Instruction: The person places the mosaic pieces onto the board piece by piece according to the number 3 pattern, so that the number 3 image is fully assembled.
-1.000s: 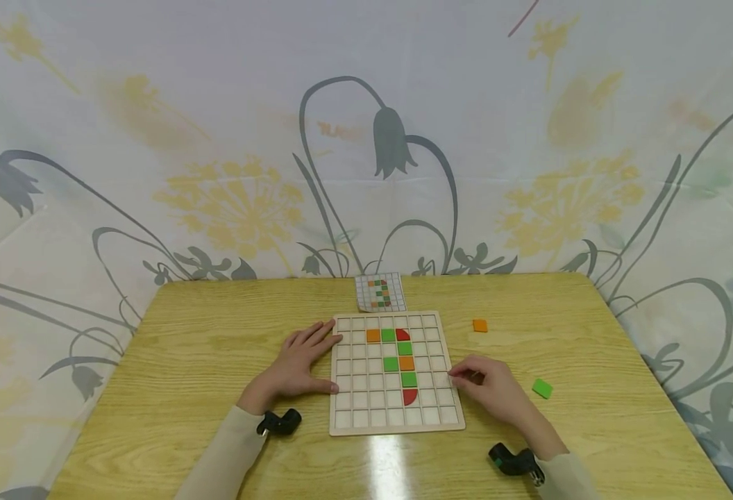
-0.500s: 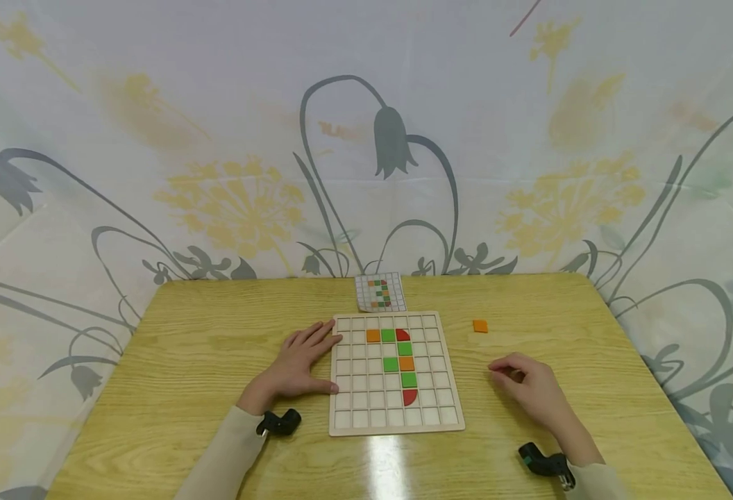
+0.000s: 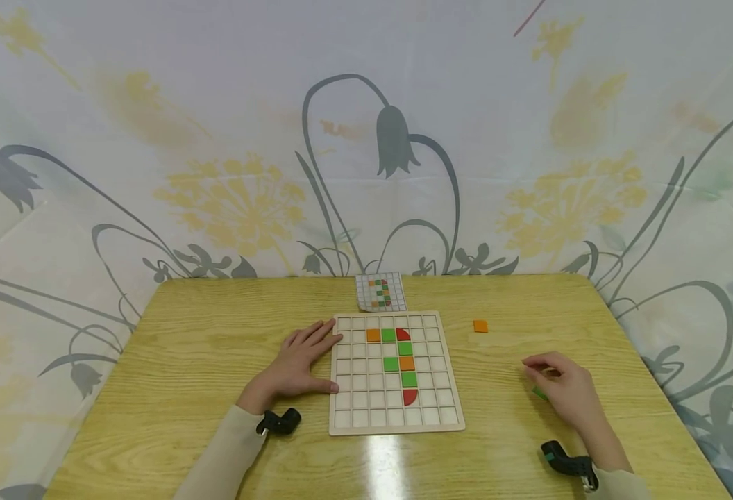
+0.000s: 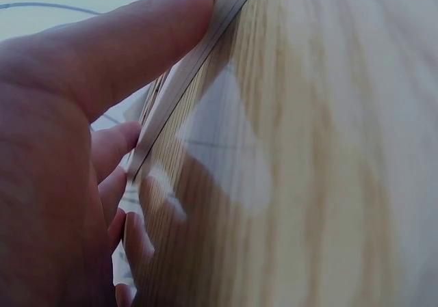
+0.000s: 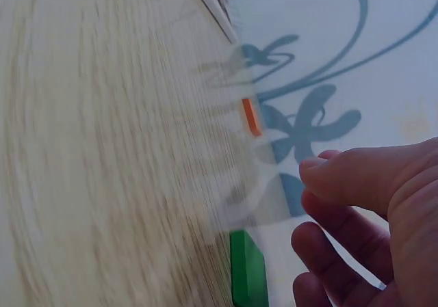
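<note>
A wooden grid board (image 3: 361, 418) lies on the table, with orange, green and red tiles set in some of its cells. My left hand (image 3: 298, 364) rests at the board's left edge with fingers spread, its thumb and fingertips touching the rim; the left wrist view shows the thumb (image 4: 150, 44) along that edge. Right of the board, my right hand (image 3: 563, 389) hovers over a loose green tile (image 5: 248, 269), partly hidden beneath it in the head view. Its fingers are loosely bent, apart from the tile and holding nothing.
A loose orange tile (image 3: 480, 326) lies right of the board, farther back than the green one. Behind the board lies a paper card (image 3: 364, 303) printed with a coloured grid pattern. A patterned cloth (image 3: 241, 139) hangs behind the wooden table (image 3: 204, 361).
My right hand has moved right, from the board's right edge to over the loose green tile. The left hand and the tiles on the board stay as they were.
</note>
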The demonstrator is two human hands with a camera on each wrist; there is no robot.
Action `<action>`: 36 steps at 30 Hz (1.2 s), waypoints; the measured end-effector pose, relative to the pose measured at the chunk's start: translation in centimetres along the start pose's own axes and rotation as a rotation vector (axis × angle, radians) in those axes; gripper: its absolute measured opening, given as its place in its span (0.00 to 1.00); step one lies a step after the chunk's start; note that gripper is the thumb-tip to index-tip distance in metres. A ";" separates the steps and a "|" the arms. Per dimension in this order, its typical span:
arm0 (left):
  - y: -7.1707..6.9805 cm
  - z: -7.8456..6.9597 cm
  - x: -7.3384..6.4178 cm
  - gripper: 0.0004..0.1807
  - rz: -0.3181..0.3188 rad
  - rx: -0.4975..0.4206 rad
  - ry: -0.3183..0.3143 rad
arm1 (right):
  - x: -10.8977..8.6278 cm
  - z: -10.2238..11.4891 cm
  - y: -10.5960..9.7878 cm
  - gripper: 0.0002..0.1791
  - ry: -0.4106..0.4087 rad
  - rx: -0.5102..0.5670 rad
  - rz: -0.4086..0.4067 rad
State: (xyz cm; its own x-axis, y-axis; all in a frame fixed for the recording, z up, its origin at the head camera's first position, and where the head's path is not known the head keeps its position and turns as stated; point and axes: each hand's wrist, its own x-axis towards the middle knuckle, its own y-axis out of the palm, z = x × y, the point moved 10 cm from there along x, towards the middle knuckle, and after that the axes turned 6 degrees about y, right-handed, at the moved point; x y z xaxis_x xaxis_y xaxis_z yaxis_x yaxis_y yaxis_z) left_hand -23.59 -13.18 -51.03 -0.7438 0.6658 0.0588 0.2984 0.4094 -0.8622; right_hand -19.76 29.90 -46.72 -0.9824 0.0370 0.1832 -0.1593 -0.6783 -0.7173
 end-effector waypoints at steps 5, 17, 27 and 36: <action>0.0 -0.1 0.0 0.53 0.002 0.006 0.006 | 0.0 -1.7 -0.3 0.10 0.063 -0.017 0.042; 0.0 0.0 0.0 0.53 0.001 0.000 0.012 | 0.3 -3.7 0.4 0.20 0.103 0.008 0.236; 0.1 -0.1 0.2 0.53 0.006 0.008 0.018 | -0.2 -5.4 0.6 0.25 0.142 0.081 0.326; 0.1 -0.1 0.1 0.52 0.011 0.003 0.009 | 0.1 -5.4 0.8 0.26 0.122 0.080 0.327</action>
State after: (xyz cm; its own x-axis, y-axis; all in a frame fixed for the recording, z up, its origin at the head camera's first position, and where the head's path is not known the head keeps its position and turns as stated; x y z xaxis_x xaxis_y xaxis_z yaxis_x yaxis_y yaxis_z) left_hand -23.60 -13.00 -51.02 -0.7348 0.6761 0.0540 0.3048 0.4003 -0.8642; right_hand -20.55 33.37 -50.89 -0.9854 -0.1076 -0.1320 0.1686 -0.7240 -0.6689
